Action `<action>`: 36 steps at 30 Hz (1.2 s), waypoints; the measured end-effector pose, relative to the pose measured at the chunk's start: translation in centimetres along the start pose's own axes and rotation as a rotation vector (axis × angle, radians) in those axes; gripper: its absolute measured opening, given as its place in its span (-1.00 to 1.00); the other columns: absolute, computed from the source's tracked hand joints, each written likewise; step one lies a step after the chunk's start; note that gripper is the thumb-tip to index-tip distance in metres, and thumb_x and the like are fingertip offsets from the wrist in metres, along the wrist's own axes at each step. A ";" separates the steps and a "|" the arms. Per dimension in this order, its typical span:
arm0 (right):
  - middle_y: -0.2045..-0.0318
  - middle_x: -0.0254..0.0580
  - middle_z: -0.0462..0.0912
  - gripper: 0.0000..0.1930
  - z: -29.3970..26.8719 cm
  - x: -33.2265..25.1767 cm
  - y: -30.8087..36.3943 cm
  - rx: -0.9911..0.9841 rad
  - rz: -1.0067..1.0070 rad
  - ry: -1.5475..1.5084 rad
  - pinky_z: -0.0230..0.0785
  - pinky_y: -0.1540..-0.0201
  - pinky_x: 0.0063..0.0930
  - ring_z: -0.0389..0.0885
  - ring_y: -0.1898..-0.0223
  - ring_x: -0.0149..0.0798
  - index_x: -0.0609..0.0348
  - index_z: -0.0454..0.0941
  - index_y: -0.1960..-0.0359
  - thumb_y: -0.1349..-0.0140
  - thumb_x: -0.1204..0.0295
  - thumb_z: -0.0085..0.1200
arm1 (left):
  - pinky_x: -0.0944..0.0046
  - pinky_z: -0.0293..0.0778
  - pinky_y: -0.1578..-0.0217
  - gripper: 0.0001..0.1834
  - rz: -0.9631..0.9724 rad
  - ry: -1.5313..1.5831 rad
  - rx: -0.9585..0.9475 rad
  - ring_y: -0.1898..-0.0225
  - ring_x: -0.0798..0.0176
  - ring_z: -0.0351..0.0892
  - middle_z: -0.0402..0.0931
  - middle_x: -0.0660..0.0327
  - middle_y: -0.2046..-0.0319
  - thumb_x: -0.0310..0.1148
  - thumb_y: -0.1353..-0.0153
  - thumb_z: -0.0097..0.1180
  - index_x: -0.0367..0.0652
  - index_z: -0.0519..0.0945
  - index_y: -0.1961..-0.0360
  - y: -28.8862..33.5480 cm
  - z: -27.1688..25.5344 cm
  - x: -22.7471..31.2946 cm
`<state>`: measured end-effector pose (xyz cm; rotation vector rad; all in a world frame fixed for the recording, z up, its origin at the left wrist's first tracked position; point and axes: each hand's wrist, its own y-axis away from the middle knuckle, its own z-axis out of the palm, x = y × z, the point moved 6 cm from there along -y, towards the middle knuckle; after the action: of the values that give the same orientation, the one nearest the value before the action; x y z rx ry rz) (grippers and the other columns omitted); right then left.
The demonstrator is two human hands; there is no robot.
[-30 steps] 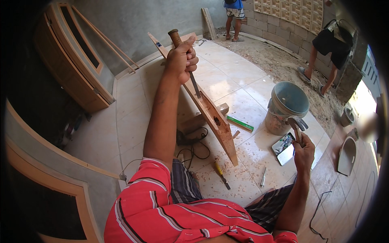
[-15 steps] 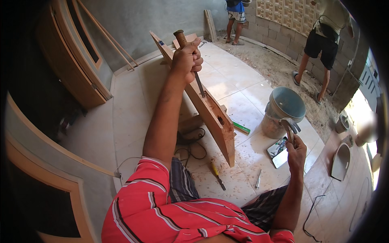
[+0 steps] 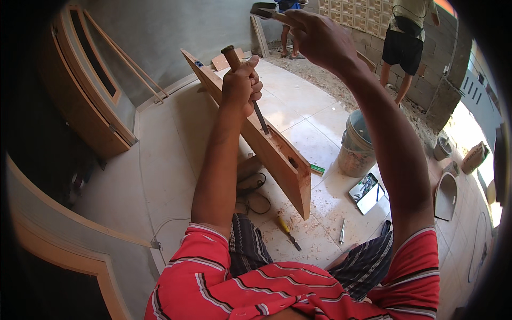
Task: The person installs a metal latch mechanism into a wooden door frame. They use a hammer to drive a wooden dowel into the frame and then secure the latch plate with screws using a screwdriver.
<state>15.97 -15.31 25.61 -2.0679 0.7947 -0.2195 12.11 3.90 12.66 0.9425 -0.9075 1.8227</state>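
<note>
My left hand (image 3: 240,89) is closed round the handle of a chisel (image 3: 231,57). The chisel leans slightly, and its blade tip meets the far end of a narrow recess in a long wooden beam (image 3: 285,178). Raised high at the upper middle, my right hand (image 3: 322,42) grips a hammer (image 3: 265,10) by its handle, the head well above and apart from the chisel. Wood shavings lie about the beam's near end. On the floor below it rest a yellow-handled chisel (image 3: 287,229) and a slim screwdriver-like tool (image 3: 342,231).
Right of the beam are a bucket (image 3: 352,152), a phone-like device (image 3: 368,195) and a green tool (image 3: 317,169). A dark cord (image 3: 250,200) lies under the beam. Two people stand by the far wall; the nearer wears black shorts (image 3: 402,50). Wooden door frames line the left.
My right hand has swung the hammer up from beside the bucket to above the beam's far side. The left hand still holds the chisel in the recess. The view has shifted slightly.
</note>
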 end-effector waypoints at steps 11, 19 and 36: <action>0.31 -0.16 0.77 -0.66 3.7 -6.9 -9.2 -0.562 -0.286 0.206 0.55 0.21 -0.13 0.76 0.20 -0.13 -0.04 0.76 0.12 -0.14 0.55 0.02 | 0.49 -0.14 0.76 -0.59 -0.070 0.116 0.046 0.76 0.58 0.03 0.18 0.46 0.68 -0.17 -0.38 0.31 0.05 0.33 0.49 -0.7 -0.8 -1.0; 0.33 -0.20 0.79 -0.66 8.4 -7.5 -10.0 -0.691 -0.385 0.250 0.54 0.21 -0.22 0.75 0.26 -0.16 -0.11 0.78 0.12 -0.12 0.51 0.07 | 0.51 -0.11 0.76 -0.59 -0.116 0.133 0.057 0.75 0.58 0.02 0.18 0.46 0.67 -0.18 -0.37 0.32 0.04 0.33 0.48 -1.3 -2.6 -1.5; 0.22 -0.14 0.81 -0.75 10.9 -8.6 -9.4 -0.718 -0.379 0.195 0.56 0.16 -0.12 0.75 0.17 -0.11 -0.02 0.79 0.11 -0.27 0.41 0.09 | 0.52 -0.11 0.77 -0.61 -0.205 0.256 0.088 0.74 0.57 0.07 0.20 0.45 0.66 -0.23 -0.41 0.28 0.01 0.34 0.49 -2.3 -4.2 -3.1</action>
<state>18.24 1.19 27.74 -2.9126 0.6397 -0.3899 14.22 7.19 8.54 0.8015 -0.5562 1.7674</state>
